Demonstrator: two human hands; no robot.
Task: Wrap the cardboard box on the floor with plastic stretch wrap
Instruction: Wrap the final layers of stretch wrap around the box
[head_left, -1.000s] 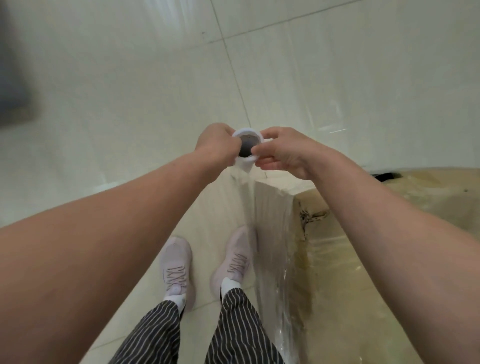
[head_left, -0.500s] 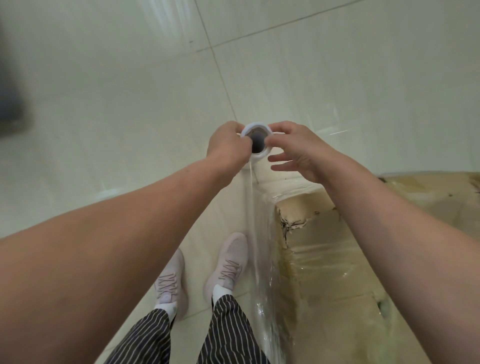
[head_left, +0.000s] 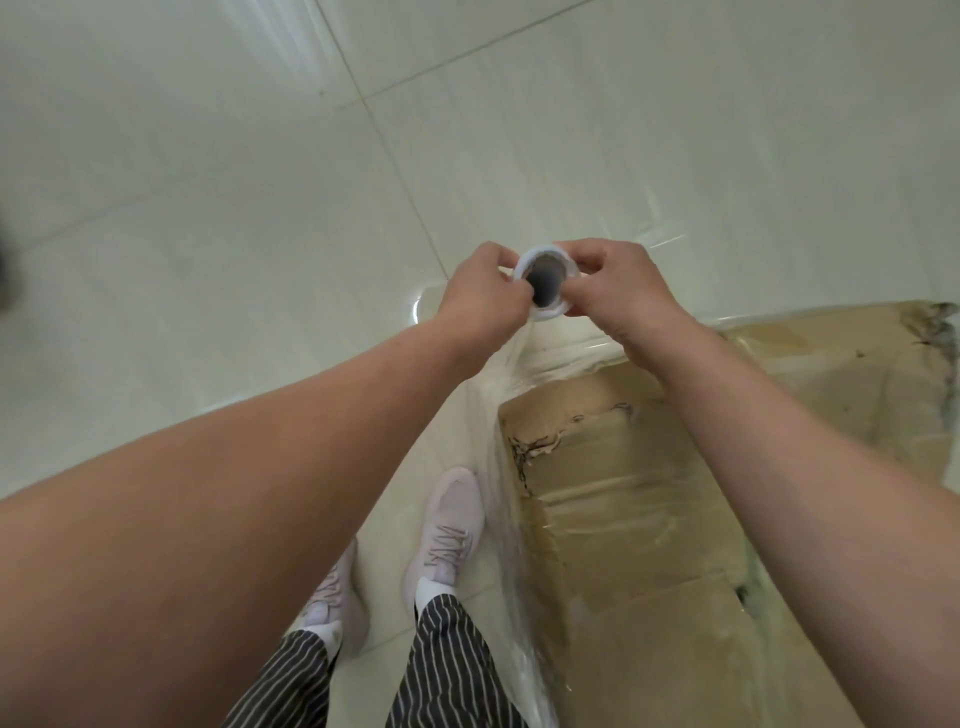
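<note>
Gripping a white, hollow-cored roll of clear plastic stretch wrap (head_left: 537, 257) end-on between both hands, a person stands beside the battered brown cardboard box (head_left: 649, 519) on the pale glossy tiled floor (head_left: 208, 260). The left hand (head_left: 483, 296) and right hand (head_left: 618, 291) each curl their fingers round the roll's rim. A sheet of clear film (head_left: 496, 447) runs down from the roll to the box's near corner. A good pass probably means a taut film, an upright roll held close to the corner, and overlapping bands.
</note>
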